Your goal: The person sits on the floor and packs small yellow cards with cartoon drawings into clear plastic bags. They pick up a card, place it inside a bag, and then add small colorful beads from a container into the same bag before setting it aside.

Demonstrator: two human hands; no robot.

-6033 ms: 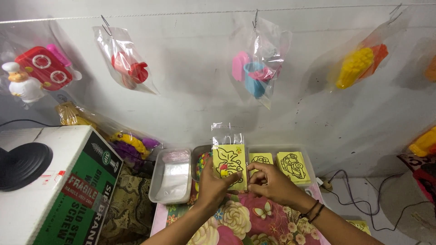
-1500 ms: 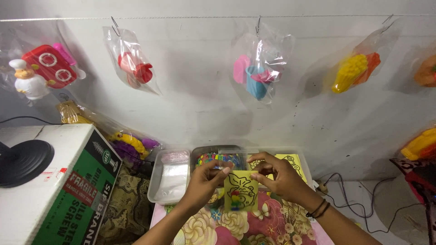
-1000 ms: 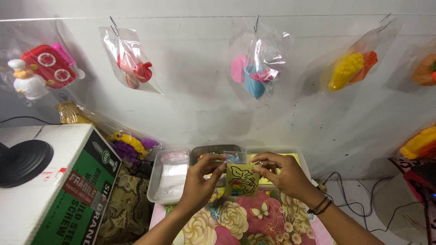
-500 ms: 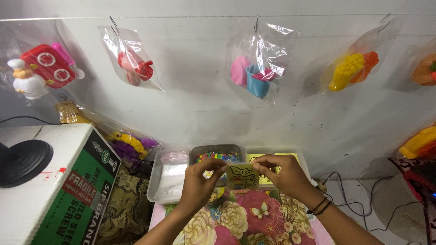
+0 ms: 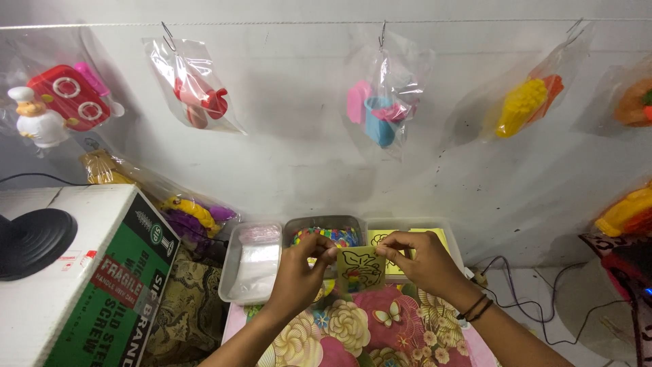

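A small yellow card with a black line drawing (image 5: 361,269) is held upright between both hands over a floral cloth (image 5: 367,326). My left hand (image 5: 299,272) pinches its left edge. Gripping the card's right top corner is my right hand (image 5: 421,261), with dark bangles on the wrist. Just behind the hands stand three shallow trays: one with clear plastic bags (image 5: 252,261), a grey one with small colourful pieces (image 5: 329,234), and one with more yellow cards (image 5: 414,234).
A white and green cardboard box (image 5: 102,285) with a black round object (image 5: 30,241) on top stands at the left. Bagged plastic toys (image 5: 384,109) hang from a line on the white wall. Cables (image 5: 530,299) lie at the right.
Six seconds ago the card sat inside a clear bag held higher. Since then the hands lowered it to the cloth, then lifted it slightly; now the bare card is held upright between them.
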